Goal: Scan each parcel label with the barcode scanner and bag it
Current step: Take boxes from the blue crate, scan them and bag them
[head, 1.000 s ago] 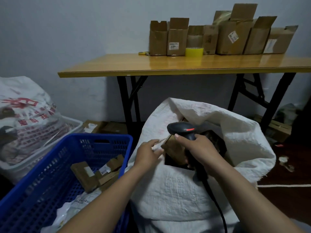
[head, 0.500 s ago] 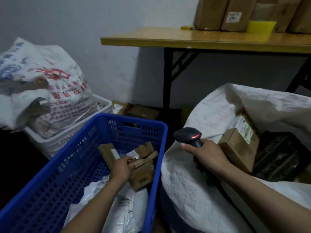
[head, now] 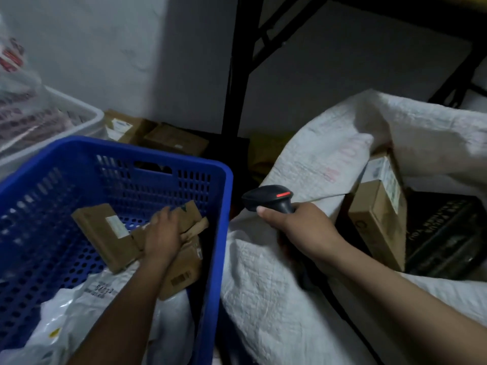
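Note:
My right hand [head: 300,229] grips the handle of a black barcode scanner [head: 268,200] with a red light on top, held over the edge of a white woven sack [head: 297,299]. Inside the sack lie a labelled cardboard parcel [head: 379,212] and a dark parcel [head: 445,238]. My left hand [head: 163,233] reaches into the blue plastic crate [head: 163,164] and lies on a cardboard parcel [head: 184,264] with loose flaps. Its fingers are hidden behind the flaps. A flat cardboard parcel [head: 105,233] with a white label lies beside it, above white plastic mailers [head: 87,299].
A white bin [head: 50,133] with a printed bag stands at the far left. Cardboard boxes [head: 163,138] sit on the floor behind the crate. Black table legs [head: 237,75] rise behind crate and sack. The scanner's cable [head: 340,306] runs down over the sack.
The view has tilted down and closer. My left hand moved from the sack's mouth into the blue crate onto the cardboard parcel. The right hand kept hold of the scanner.

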